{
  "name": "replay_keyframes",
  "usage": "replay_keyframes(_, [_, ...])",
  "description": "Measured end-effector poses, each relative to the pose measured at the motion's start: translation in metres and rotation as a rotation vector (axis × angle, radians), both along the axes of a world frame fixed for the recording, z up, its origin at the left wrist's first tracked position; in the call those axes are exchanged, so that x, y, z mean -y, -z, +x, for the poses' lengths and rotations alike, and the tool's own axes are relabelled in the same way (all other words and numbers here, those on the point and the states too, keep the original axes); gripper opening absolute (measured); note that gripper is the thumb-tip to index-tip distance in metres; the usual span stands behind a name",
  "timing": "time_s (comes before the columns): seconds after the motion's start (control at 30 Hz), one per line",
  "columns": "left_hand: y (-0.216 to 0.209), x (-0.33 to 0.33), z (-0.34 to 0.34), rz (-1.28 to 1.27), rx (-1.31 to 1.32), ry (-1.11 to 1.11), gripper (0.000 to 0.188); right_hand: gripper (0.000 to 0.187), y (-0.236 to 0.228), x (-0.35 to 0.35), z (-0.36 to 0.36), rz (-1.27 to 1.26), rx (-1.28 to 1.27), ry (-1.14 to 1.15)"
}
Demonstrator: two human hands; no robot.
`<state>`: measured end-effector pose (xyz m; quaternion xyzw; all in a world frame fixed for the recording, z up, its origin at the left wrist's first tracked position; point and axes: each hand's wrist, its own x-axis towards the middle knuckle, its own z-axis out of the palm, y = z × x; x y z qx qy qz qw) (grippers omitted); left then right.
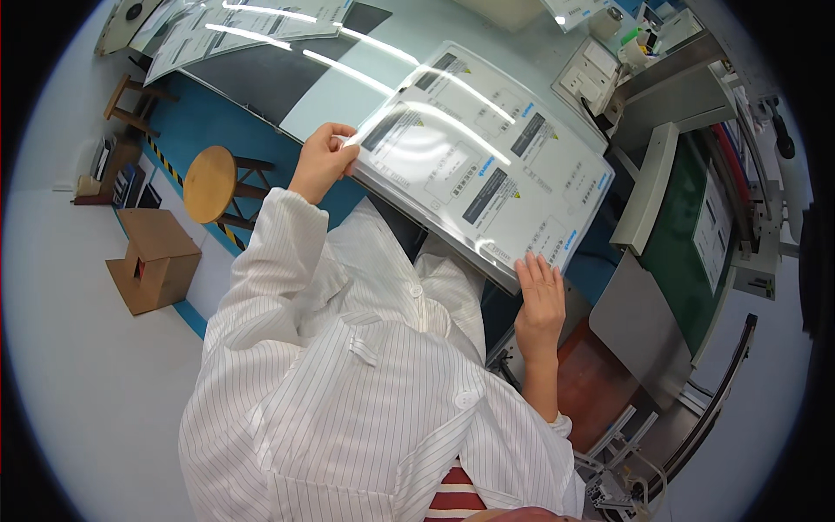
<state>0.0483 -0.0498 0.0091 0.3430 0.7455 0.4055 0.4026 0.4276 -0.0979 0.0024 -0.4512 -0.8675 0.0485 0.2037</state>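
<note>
A stack of glossy printed sheets [470, 228], grey-white with dark label blocks and blue marks, lies at a slant on the table in front of me. My left hand [327, 160] pinches the stack's left corner between thumb and fingers. At the near right corner, my right hand [541, 300] rests with straight fingers on the top sheet, gripping nothing. Bright light streaks reflect off the glossy surface. How many sheets my left fingers hold cannot be made out.
More printed sheets [252, 33] lie at the far left of the table. To the right stands a machine with a green belt [674, 252] carrying a printed sheet [712, 230]. A round wooden stool [210, 184] and a cardboard box [158, 254] stand on the left.
</note>
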Motion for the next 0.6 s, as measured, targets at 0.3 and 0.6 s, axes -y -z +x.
replay_keyframes(0.3, [0.021,-0.008,-0.006,0.126,-0.138,0.09,0.029,0.044,0.0,-0.001,-0.002,-0.064,0.032,0.126])
replay_keyframes(0.6, [0.024,-0.017,-0.004,0.019,-0.31,0.169,0.033,0.045,0.004,-0.002,0.003,-0.105,0.019,0.144])
